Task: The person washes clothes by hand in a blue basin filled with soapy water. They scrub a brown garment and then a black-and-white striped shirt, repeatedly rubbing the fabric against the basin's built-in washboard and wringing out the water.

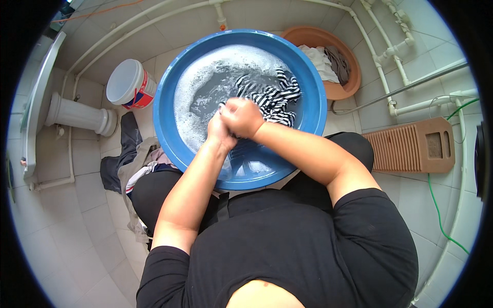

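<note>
A wide blue basin (163, 131) of soapy water stands between my knees. In it lies a wet black-and-white striped garment (280, 98), bunched toward the right side, partly in the grey water. My left hand (221, 132) and my right hand (242, 117) are pressed together over the near middle of the basin, both closed on the garment's near part. The right hand sits on top and a little farther away. Some of the fingers and the gripped fabric are hidden. White foam (192, 84) rings the far and left part of the water.
A brown tub (351, 92) with white and grey clothes (321, 64) stands far right; a brown washboard (408, 146) leans at right. A lidded white bucket (126, 82) is at left, near a sink pedestal (79, 115). Clothes (123, 156) lie by my left knee. Pipes (354, 23) line the walls.
</note>
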A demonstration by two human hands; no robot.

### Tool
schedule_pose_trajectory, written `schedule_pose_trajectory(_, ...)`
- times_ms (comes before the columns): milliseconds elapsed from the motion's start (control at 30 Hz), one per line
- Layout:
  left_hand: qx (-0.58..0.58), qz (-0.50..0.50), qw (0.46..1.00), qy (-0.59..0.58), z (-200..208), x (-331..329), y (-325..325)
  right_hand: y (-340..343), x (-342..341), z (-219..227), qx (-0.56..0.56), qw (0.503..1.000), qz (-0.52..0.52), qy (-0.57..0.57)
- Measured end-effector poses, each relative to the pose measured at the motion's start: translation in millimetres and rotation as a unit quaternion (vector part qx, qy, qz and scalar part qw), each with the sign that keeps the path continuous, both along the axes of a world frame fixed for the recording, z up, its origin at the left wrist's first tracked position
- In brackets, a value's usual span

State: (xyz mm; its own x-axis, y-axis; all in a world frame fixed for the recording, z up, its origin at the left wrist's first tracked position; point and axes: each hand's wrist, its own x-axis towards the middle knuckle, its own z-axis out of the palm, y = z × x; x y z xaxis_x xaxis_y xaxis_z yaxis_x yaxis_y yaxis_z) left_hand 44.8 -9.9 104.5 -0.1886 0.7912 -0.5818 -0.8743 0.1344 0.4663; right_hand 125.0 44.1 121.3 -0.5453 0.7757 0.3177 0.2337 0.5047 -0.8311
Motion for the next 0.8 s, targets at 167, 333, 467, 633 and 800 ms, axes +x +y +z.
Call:
schedule_pose_trajectory(167, -0.030, 0.017, 0.999, 0.039, 17, 1, -8, -15, 0, 19, 0.005, 1.000, -0.007, -0.006)
schedule_pose_trajectory(333, 0.050, -0.032, 0.997, -0.052, -17, -12, -12, -32, 0, 9, 0.043, 0.996, 0.073, 0.026)
schedule_pose_trajectory(467, -0.029, -0.085, 0.989, 0.119, 26, -1, -2, 35, 4, -5, 0.009, 0.992, -0.115, -0.046)
schedule_pose_trajectory(633, 0.045, 0.148, 0.983, 0.102, -3, -54, 10, 76, 17, -21, -0.020, 0.973, -0.229, 0.027)
schedule_pose_trajectory(800, -0.181, 0.122, 0.868, 0.446, -23, -79, -4, 29, 7, -5, 0.071, 0.974, 0.110, -0.185)
